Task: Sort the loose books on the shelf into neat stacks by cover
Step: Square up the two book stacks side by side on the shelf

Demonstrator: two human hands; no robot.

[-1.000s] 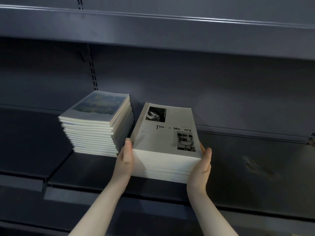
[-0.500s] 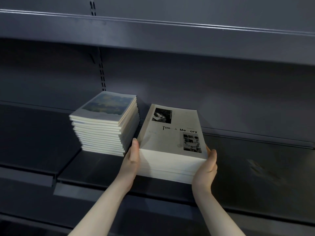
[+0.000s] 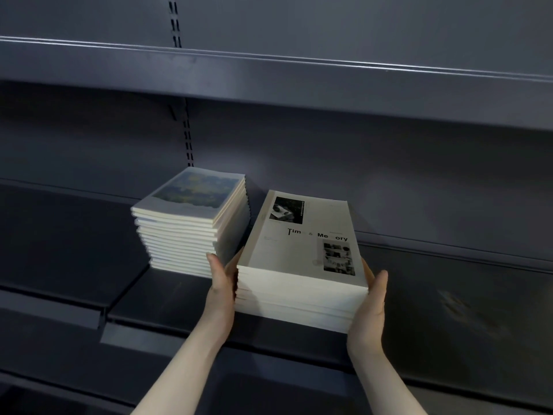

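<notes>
Two stacks of books stand side by side on the dark shelf (image 3: 449, 313). The left stack (image 3: 191, 223) has a blue and yellow painted cover on top. The right stack (image 3: 302, 265) is white, its top cover printed with black photos and the words "Time & Memory". My left hand (image 3: 221, 286) presses flat against the left side of the white stack, thumb up. On the stack's right side lies my right hand (image 3: 371, 304), palm against the page edges. The fingers of both hands are partly hidden behind the stack.
An upper shelf (image 3: 299, 85) overhangs the books. A slotted upright (image 3: 188, 139) runs down the back panel behind the left stack. The adjoining shelf section (image 3: 54, 241) to the left sits slightly lower, with a step at the joint. A scuff (image 3: 460, 307) marks the shelf at right.
Both hands stay pressed on the sides of the white stack. The view has shifted, so both stacks sit a little further right in the frame.
</notes>
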